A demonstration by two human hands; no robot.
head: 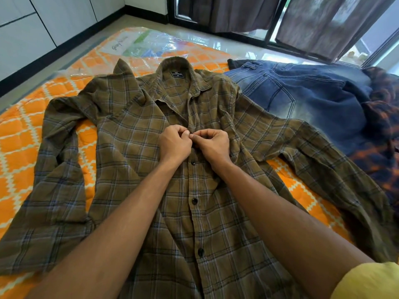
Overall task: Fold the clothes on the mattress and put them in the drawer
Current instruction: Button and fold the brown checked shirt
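A brown plaid shirt [129, 147] lies spread face up on the orange patterned mattress [19, 139], collar at the far end and both sleeves out to the sides. Three dark buttons below my hands are fastened; the placket above them lies open to the collar. My left hand [174, 143] and my right hand [212, 144] meet at mid-chest, fingers curled, each pinching an edge of the shirt's placket at a button. The button itself is hidden under my fingertips.
Blue jeans [302, 100] lie crumpled on the mattress to the right of the shirt, with a dark orange-and-navy garment [380, 134] beyond them at the right edge. White cabinets [32, 29] line the left wall. Curtained glass doors [313, 24] stand behind the mattress.
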